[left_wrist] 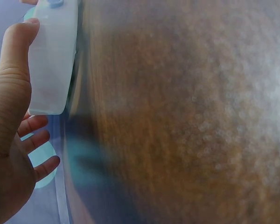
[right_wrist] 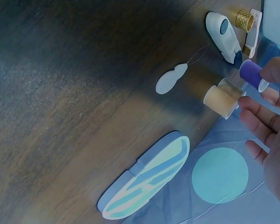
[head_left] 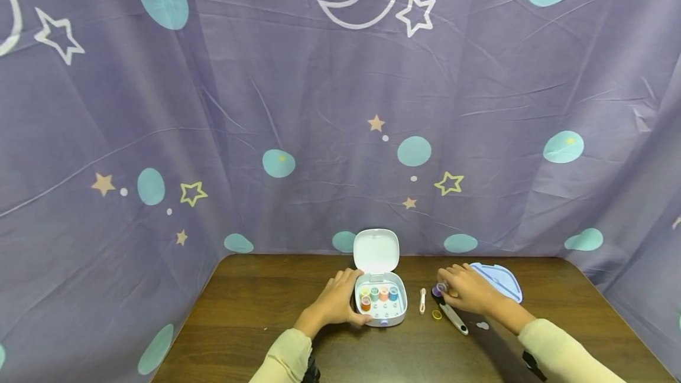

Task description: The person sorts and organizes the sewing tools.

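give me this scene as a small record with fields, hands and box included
left hand: holds the white box
right hand: pinches a purple spool
box lid: raised
spools in box: yellow, green, peach, blue; red-orange in front
also on table: white threader, gold ring
backdrop: purple cloth

Left hand (head_left: 335,301): grips the open white sewing box (head_left: 395,311).
Thread spools (head_left: 375,294): five, inside the box.
Right hand (head_left: 468,289): pinches a purple thread spool (head_left: 437,291).
Desk (head_left: 255,306): yellow ring (head_left: 437,315) beside white-handled tool (head_left: 454,317); blue tray (head_left: 504,282) rightmost.
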### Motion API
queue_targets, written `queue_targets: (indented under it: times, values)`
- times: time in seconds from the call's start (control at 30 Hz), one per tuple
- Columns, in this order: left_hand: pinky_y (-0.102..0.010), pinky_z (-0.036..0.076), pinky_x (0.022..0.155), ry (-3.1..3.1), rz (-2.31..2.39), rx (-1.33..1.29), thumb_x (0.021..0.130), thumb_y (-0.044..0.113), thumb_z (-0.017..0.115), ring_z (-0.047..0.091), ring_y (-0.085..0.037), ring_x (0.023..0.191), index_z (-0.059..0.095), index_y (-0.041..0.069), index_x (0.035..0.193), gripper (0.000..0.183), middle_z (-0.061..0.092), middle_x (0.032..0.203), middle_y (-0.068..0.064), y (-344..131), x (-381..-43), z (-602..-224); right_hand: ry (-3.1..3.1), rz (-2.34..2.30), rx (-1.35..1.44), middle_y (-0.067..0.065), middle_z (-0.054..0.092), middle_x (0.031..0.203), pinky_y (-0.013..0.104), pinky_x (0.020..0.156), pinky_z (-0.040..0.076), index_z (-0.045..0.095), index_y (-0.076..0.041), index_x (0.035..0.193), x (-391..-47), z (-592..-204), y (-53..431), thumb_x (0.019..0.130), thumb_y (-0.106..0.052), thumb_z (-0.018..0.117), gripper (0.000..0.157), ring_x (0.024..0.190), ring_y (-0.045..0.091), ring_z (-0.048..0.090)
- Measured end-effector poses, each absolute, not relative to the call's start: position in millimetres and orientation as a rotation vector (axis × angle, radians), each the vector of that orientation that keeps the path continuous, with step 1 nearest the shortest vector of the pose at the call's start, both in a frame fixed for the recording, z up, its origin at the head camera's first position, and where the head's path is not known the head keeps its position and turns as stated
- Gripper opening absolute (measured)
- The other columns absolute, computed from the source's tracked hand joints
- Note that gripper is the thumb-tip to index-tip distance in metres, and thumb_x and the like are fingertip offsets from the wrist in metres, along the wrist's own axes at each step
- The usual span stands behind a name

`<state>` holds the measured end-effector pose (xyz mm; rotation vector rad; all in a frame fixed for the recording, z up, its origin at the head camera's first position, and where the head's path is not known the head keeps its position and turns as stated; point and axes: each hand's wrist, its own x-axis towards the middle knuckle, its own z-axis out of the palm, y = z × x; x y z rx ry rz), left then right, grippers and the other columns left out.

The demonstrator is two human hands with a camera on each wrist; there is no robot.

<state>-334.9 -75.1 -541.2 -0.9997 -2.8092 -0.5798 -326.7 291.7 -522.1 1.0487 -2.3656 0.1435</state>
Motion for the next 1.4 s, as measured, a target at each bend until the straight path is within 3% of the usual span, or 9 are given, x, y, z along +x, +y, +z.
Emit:
queue_targets:
  times: [0.53,0.97,1.4]
  values:
    - [-0.027,0.04,0.083,-2.812,-0.588,-0.998,0.065,0.059,0.087,0.047,-0.016,0.107,0.045,0.01,0.144,0.102,0.056,0.127,-0.003,-76.0,-335.3,-542.7,-2.346,0.085,1.086,-0.007,0.061,0.08,0.031,0.07,0.042,0.061,-0.017,0.092,-323.4,-507.6,289.6,0.069,-0.023,0.083,0.033,0.077,0.012,0.056]
    - [-0.03,0.043,0.087,-2.828,-0.568,-0.997,0.066,0.059,0.087,0.048,-0.017,0.109,0.046,0.009,0.145,0.102,0.056,0.128,-0.004,-75.4,-334.3,-540.7,-2.279,0.163,1.121,-0.01,0.056,0.081,0.028,0.072,0.036,0.061,-0.017,0.092,-321.8,-467.7,260.3,0.078,-0.022,0.077,0.021,0.076,0.005,0.047]
    - [-0.033,0.044,0.09,-2.834,-0.523,-0.983,0.066,0.06,0.086,0.049,-0.017,0.111,0.047,0.009,0.144,0.102,0.056,0.128,-0.003,-74.8,-332.7,-538.5,-2.204,0.056,1.186,-0.007,0.053,0.084,0.028,0.071,0.037,0.061,-0.016,0.09,-323.6,-443.6,233.4,0.077,-0.027,0.073,0.021,0.079,0.012,0.045]
